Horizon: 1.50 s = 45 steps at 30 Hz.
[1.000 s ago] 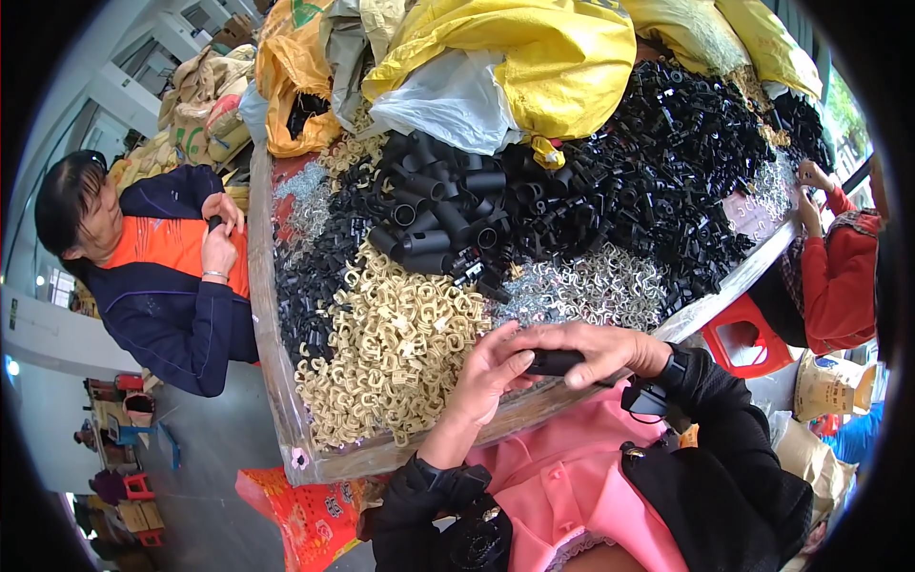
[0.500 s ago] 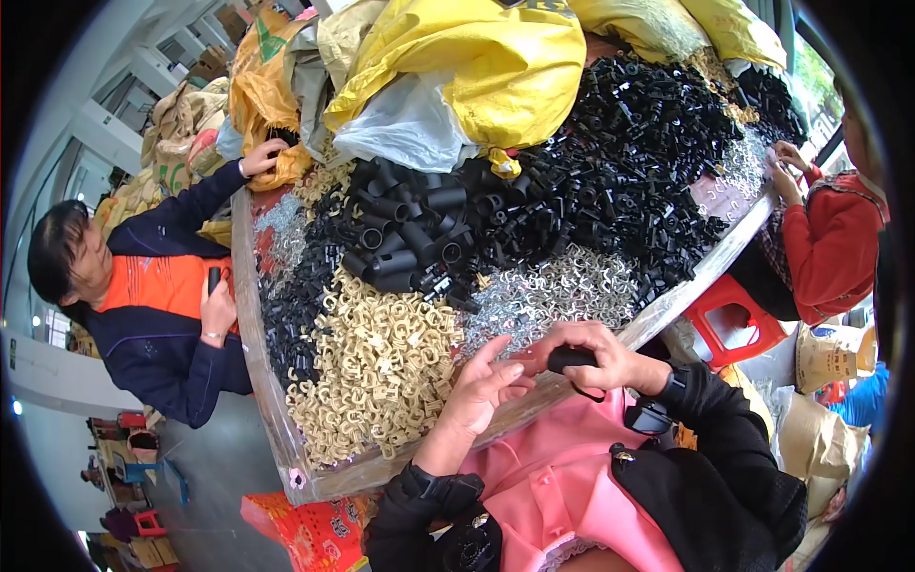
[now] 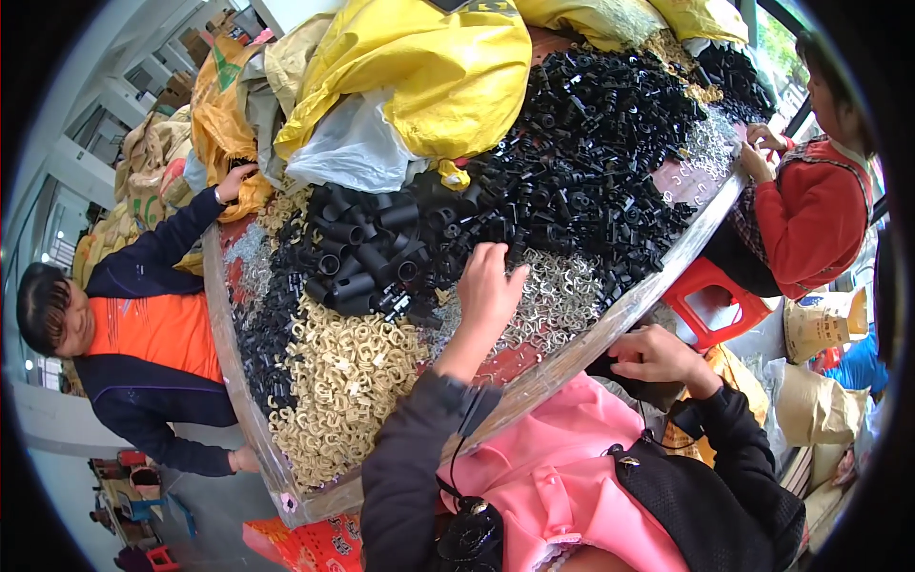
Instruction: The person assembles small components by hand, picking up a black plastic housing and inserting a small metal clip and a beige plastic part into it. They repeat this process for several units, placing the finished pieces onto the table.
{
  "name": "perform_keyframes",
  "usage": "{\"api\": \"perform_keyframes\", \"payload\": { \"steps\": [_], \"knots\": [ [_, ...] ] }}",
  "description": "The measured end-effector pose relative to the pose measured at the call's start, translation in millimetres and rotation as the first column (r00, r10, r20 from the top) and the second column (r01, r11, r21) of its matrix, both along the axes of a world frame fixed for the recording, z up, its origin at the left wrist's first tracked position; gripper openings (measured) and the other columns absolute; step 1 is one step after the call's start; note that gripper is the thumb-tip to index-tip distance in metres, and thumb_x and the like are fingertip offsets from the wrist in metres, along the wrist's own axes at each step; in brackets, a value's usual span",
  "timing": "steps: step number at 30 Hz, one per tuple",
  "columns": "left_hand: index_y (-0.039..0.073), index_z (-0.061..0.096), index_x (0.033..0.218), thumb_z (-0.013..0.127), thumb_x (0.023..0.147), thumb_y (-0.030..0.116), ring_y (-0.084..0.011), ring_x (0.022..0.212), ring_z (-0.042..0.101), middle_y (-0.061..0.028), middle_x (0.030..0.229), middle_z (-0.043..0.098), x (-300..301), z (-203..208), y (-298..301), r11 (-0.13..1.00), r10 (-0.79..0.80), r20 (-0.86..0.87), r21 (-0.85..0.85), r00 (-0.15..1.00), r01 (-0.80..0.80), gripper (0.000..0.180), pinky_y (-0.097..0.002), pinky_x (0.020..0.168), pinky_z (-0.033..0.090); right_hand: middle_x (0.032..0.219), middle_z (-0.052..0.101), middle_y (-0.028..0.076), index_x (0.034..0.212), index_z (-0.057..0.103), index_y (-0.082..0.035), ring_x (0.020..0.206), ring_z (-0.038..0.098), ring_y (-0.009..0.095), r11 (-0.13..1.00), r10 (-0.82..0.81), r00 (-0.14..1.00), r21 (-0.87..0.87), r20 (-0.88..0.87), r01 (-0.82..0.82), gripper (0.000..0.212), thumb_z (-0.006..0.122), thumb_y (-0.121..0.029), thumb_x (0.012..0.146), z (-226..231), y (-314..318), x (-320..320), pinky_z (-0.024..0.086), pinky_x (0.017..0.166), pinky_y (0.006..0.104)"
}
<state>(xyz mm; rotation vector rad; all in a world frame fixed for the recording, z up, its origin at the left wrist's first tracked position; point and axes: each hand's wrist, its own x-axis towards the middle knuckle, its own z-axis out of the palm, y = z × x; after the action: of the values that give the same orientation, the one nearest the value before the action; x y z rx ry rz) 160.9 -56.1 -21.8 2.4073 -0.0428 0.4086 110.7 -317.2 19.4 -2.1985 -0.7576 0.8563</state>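
Note:
My left hand [image 3: 491, 286] reaches over the table, its fingers stretched toward the black parts and the thumb held apart; nothing shows in it. Under and beside it lie silver U-shaped clips [image 3: 553, 300] and a heap of small black parts [image 3: 591, 143]. My right hand [image 3: 658, 357] is just off the table's near edge, fingers curled. A dark shape below those fingers is too unclear to name, and whatever they hold is hidden. Large black tubes [image 3: 357, 257] lie farther left, beyond a pile of beige U-shaped clips [image 3: 348, 381].
A wooden rim [image 3: 543, 386] edges the table. Yellow sacks [image 3: 429, 67] stand at the back. One person [image 3: 152, 324] is at the left, another [image 3: 815, 219] at the right, by a red stool [image 3: 715, 305]. Beige sacks [image 3: 815, 400] stand on the right.
My left hand has moved forward over the parts. The right hand has moved right, off the table edge; the black part it held no longer shows clearly. The left person's near hand has dropped to the rim.

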Motion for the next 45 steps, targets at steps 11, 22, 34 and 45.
{"api": "perform_keyframes", "payload": {
  "steps": [11,22,34,45],
  "knots": [
    [0.003,0.051,0.081,0.065,0.069,0.014,-0.0150,0.057,0.053,-0.0068,0.076,0.053,-24.0,2.9,48.3,0.902,-0.069,-0.322,-0.424,0.944,-0.079,0.021,-0.0259,0.047,0.042,0.070,0.053,0.012,0.079,0.054,-0.004,0.065,0.054,0.028,0.909,0.230,0.924,0.271,0.306,-0.316,0.016,0.058,-0.015,0.069,-26.0,89.0,0.5,0.044,0.056,0.0369],
    [0.002,0.047,0.098,0.058,0.074,0.006,-0.0114,0.055,0.050,-0.0033,0.076,0.051,-164.1,-1.7,79.7,0.211,-0.281,-0.458,-0.887,0.844,-0.411,0.027,-0.0197,0.046,0.040,0.072,0.054,0.013,0.073,0.054,-0.003,0.065,0.055,0.029,0.895,0.422,0.822,-0.028,0.382,-0.446,0.016,0.052,-0.018,0.069,-55.1,154.8,4.0,0.045,0.057,0.0380],
    [0.004,0.052,0.093,0.055,0.078,0.011,-0.0136,0.066,0.051,-0.0042,0.076,0.054,-159.9,-3.6,49.4,-0.064,-0.469,-0.394,-0.878,0.791,-0.475,0.017,-0.0227,0.055,0.042,0.067,0.052,0.008,0.075,0.053,-0.003,0.060,0.053,0.025,0.841,0.064,0.993,0.531,0.099,-0.107,0.011,0.060,-0.008,0.067,-20.2,153.1,-6.6,0.043,0.055,0.0327],
    [0.006,0.053,0.086,0.054,0.080,0.015,-0.0129,0.066,0.051,-0.0030,0.076,0.054,-144.8,-2.9,45.9,-0.248,-0.563,-0.313,-0.819,0.765,-0.518,0.011,-0.0221,0.053,0.040,0.074,0.050,0.006,0.079,0.054,-0.006,0.066,0.051,0.023,0.766,-0.036,0.821,0.544,0.569,-0.343,0.014,0.061,-0.008,0.067,-25.7,151.4,-17.3,0.041,0.057,0.0302]
  ]
}}
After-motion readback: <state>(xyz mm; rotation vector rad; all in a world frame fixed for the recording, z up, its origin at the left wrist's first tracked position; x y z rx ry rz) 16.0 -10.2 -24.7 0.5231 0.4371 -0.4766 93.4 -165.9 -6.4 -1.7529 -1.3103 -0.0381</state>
